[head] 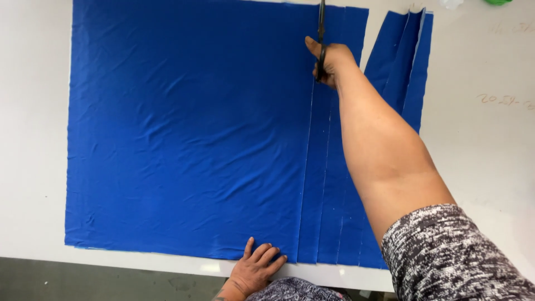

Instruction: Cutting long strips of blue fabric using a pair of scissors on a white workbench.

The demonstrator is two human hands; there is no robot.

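Observation:
A large sheet of blue fabric [184,128] lies flat on a white table [33,139]. My right hand [330,60] reaches to the fabric's far edge and grips black scissors [321,22], whose blades point away along a long cut line. Narrow blue strips [329,212] lie side by side to the right of that cut. My left hand [256,270] rests flat, fingers spread, on the fabric's near edge beside the strips.
More cut blue strips [404,67] lie fanned out on the table at the far right. A green object [497,2] and something pale sit at the table's far edge. Faint handwriting marks the tabletop on the right. The table's near edge [167,263] borders a dark floor.

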